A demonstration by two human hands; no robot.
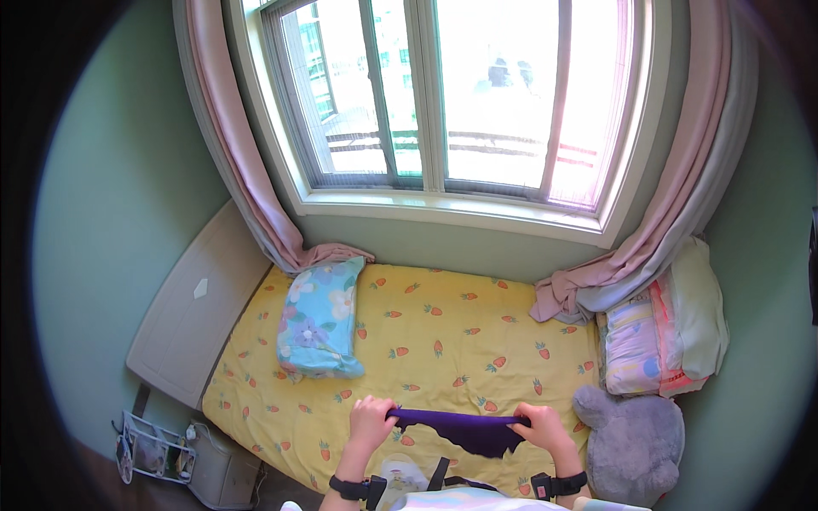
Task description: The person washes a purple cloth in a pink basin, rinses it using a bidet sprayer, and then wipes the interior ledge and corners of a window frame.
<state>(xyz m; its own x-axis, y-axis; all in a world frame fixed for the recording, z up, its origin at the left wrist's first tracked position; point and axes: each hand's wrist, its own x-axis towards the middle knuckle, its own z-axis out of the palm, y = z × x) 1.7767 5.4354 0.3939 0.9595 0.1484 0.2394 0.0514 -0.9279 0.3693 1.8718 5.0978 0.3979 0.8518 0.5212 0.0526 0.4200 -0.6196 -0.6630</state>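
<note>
A dark purple piece of cloth [470,431] is stretched between my two hands above the bed. My left hand [370,421] pinches its left end, and my right hand [543,427] grips the right end. The top edge runs nearly straight from hand to hand, while the lower edge hangs in an uneven, wavy line. Beneath lies a yellow bed sheet [428,358] printed with carrots. I cannot tell what kind of garment or fabric item the cloth is. A black band is strapped around each wrist.
A blue floral pillow [319,319] lies by the headboard [198,313]. Folded bedding [639,351] is stacked at the right, with a grey plush toy [632,441] beside it. Pink curtains [690,160] drape onto the bed. A nightstand [223,476] and white rack [156,447] stand lower left.
</note>
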